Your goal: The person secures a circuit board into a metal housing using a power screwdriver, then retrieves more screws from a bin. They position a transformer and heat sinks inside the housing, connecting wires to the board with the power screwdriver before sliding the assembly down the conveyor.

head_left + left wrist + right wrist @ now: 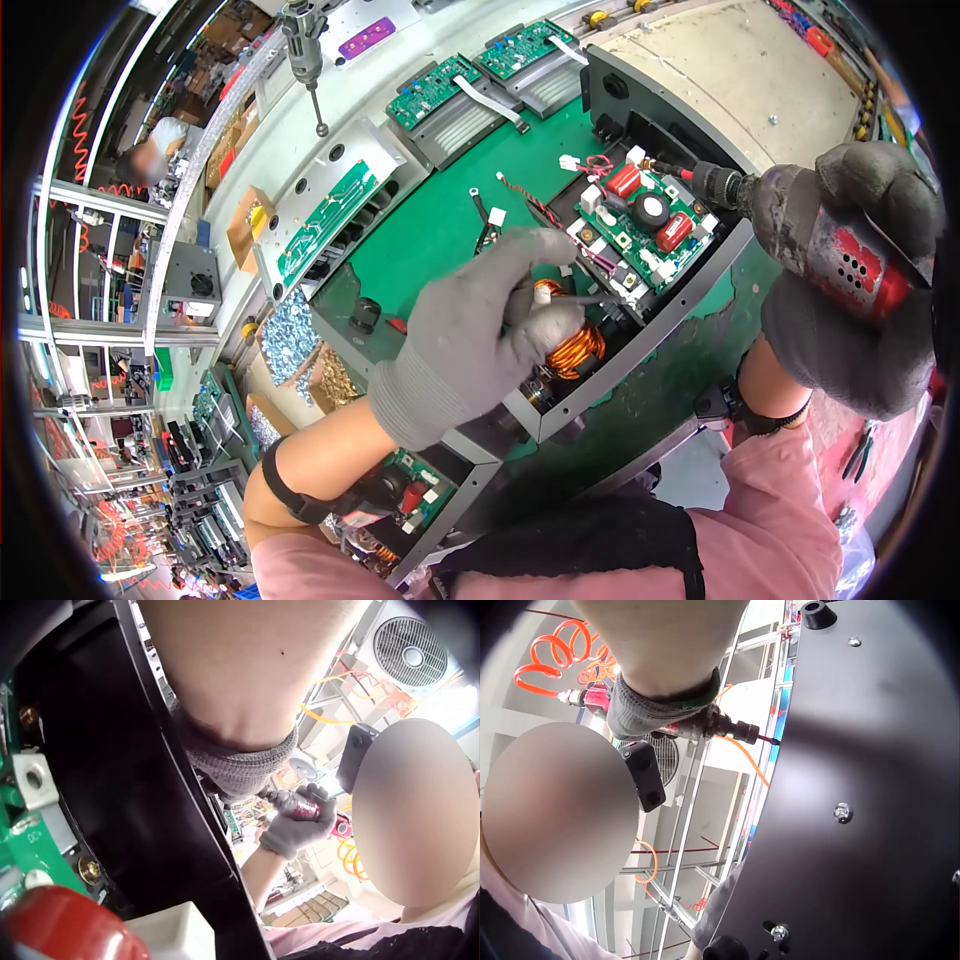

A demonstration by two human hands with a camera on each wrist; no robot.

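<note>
My gloved right hand grips a red and grey pneumatic screwdriver, its bit tip by the far corner of a green circuit board. The board, with red and black round components, sits in an open black metal housing. The gloved left hand is over the housing's near end, thumb and forefinger apart around a copper coil. A thin dark piece sticks out beside the left thumb; I cannot tell whether that hand pinches it. In the right wrist view, the screwdriver shows beyond the housing's outer wall.
A second screwdriver hangs at the back left. Heatsink assemblies with green boards stand behind the green mat. Boxes of silver screws and brass screws lie left. Another open housing is below my left forearm.
</note>
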